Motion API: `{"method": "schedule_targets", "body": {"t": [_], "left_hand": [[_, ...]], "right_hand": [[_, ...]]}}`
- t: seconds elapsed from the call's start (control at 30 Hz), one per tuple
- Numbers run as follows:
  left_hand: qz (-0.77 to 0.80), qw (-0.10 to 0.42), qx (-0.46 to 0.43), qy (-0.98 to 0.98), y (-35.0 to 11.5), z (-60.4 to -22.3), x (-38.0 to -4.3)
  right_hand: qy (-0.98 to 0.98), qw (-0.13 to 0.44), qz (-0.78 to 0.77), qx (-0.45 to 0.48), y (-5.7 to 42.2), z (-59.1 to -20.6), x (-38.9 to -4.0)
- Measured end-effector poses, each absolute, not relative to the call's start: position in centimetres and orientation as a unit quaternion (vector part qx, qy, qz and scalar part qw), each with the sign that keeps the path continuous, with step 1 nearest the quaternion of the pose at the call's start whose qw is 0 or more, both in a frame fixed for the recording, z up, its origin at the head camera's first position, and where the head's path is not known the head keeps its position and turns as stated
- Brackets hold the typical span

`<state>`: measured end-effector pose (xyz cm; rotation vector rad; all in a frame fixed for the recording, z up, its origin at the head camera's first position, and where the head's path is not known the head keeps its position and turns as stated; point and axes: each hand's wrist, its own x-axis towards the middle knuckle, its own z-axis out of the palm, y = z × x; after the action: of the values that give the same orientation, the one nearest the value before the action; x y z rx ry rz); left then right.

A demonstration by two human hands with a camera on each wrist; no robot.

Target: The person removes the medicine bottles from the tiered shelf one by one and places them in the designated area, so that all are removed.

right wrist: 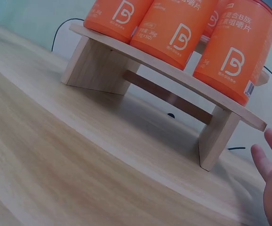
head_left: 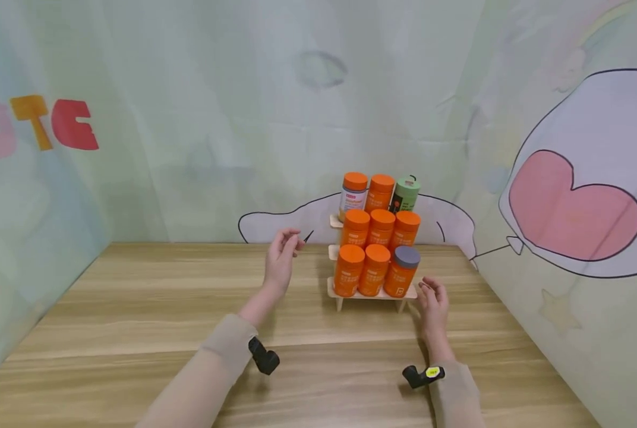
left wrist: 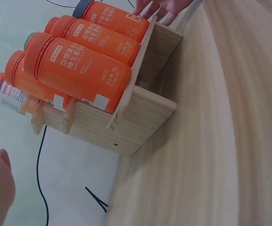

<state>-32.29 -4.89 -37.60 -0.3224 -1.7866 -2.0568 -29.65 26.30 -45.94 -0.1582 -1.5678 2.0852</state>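
A three-tier wooden rack [head_left: 372,296] stands at the back of the table, bearing three vitamin bottles per tier. On the lowest tier are two orange-capped bottles [head_left: 349,274] and, rightmost, an orange bottle with a grey-blue cap [head_left: 401,273]. Three orange bottles [head_left: 381,228] fill the middle tier. The top one holds a white-labelled bottle [head_left: 353,199], an orange bottle [head_left: 380,193] and a green bottle [head_left: 406,196]. My left hand [head_left: 281,261] hovers left of the rack, fingers relaxed and holding nothing. Beside the rack's lower right end, my right hand [head_left: 434,306] has loosely bent fingers, also without anything in them.
The wood-grain table [head_left: 153,315] extends on both sides and in front of the rack. Behind it hangs a printed cloth backdrop [head_left: 217,131], which also closes off the left and right sides. A black wrist camera [head_left: 264,356] sits on the left sleeve, another [head_left: 422,375] on the right.
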Motion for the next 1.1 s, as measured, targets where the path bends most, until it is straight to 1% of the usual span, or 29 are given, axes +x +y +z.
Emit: {"method": "schedule_targets", "body": {"t": [0.13, 0.37, 0.6, 0.77, 1.1], "left_hand": [[-0.740, 0.180, -0.118, -0.637, -4.5, -36.6, -33.2], [-0.696, 0.177, -0.142, -0.681, -3.6, -35.0, -35.1], [-0.654, 0.141, -0.173, -0.723, -2.6, -33.2, -36.7], [-0.636, 0.111, -0.195, -0.738, -1.8, -31.8, -38.2], [-0.642, 0.039, -0.185, -0.743, -0.6, -29.9, -40.4]], "right_hand": [[-0.579, 0.232, 0.779, -0.063, 26.3, -45.8, -29.6], [-0.584, 0.185, 0.789, -0.052, 26.4, -45.9, -29.8], [-0.625, 0.122, 0.769, -0.054, 26.4, -46.3, -29.9], [-0.626, 0.123, 0.768, -0.057, 26.4, -46.4, -29.9], [-0.623, 0.110, 0.772, -0.054, 26.3, -46.4, -29.9]]}}
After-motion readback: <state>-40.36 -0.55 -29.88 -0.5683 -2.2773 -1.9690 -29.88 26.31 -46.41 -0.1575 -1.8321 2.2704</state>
